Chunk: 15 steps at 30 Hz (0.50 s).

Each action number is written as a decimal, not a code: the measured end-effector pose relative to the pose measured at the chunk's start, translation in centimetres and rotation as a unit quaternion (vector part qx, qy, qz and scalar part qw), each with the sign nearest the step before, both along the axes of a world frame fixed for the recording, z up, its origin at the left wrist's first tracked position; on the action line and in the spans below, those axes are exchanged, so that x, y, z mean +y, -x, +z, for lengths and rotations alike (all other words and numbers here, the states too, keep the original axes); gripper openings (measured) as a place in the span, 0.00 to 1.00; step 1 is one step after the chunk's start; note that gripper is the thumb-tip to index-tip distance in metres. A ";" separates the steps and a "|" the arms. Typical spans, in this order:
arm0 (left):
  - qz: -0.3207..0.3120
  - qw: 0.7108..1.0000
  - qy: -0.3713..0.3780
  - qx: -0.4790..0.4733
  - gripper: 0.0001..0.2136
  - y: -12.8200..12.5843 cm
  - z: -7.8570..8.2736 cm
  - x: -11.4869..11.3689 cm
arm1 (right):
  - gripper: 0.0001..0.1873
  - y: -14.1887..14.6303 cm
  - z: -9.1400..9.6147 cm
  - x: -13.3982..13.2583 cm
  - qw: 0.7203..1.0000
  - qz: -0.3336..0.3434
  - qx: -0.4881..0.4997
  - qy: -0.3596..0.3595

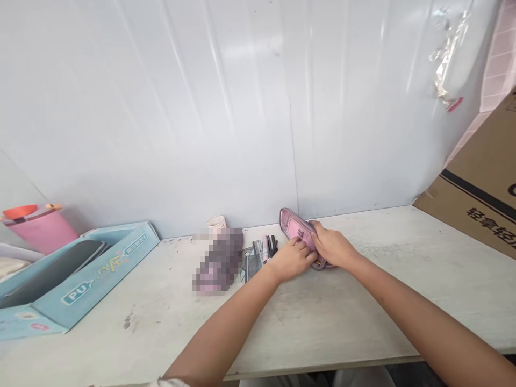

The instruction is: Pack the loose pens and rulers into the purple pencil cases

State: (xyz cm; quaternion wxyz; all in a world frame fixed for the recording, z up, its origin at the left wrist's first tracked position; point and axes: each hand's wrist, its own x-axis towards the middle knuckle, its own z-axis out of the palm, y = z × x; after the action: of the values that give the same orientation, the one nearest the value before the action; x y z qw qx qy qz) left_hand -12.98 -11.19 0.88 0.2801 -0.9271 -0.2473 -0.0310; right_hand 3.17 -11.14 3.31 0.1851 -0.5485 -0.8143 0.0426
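Observation:
A pink pencil case (294, 224) lies on the white table (322, 317) near the back wall. My right hand (332, 246) rests on its near end with fingers closed over it. My left hand (291, 260) meets it from the left, fingers curled and pinching at the case's edge. Just left of my left hand lie several pens and a ruler (260, 252) in a loose bunch.
A blurred dark-pink object (220, 260) sits left of the pens. A light blue open box (76, 279) occupies the left, with a pink cup (40, 226) behind it. A cardboard box (479, 183) leans at the right. A white wall stands close behind.

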 end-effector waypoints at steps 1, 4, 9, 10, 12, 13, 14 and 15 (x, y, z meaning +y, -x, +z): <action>-0.002 1.000 0.003 0.005 0.11 -0.6 -0.1 -0.1 | 0.24 -0.4 0.0 -0.1 1.000 0.001 0.005 -0.003; 0.000 1.000 0.012 0.009 0.11 -2.3 0.0 -0.1 | 0.23 -1.8 0.0 -0.4 1.000 0.000 0.013 -0.003; 0.090 0.994 0.017 -0.054 0.12 -2.2 1.4 0.3 | 0.24 -4.4 -0.2 -0.8 0.999 -0.027 0.040 0.004; 0.125 0.990 0.024 -0.066 0.11 -1.6 1.6 0.4 | 0.24 -5.1 -0.2 -0.8 0.998 -0.034 0.046 0.003; 0.204 0.975 0.046 -0.078 0.10 -0.3 1.7 0.6 | 0.24 -6.4 -0.3 -0.6 0.996 -0.057 0.068 -0.002; 0.235 0.967 0.056 -0.084 0.09 0.3 1.7 0.6 | 0.24 -7.1 -0.3 -0.5 0.993 -0.071 0.093 -0.007; 0.258 0.959 0.063 -0.095 0.09 0.8 1.7 0.6 | 0.24 -7.8 -0.2 -0.3 0.987 -0.088 0.135 -0.015; 0.271 0.954 0.066 -0.111 0.09 1.2 1.6 0.5 | 0.23 -8.5 -0.1 -0.1 0.975 -0.104 0.194 -0.027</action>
State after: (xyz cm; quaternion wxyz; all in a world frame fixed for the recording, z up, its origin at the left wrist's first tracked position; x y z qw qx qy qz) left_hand -14.15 -10.69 2.51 0.1866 -0.8326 -0.5199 -0.0402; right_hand 11.65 -11.19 3.22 0.3575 -0.6060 -0.7025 0.1071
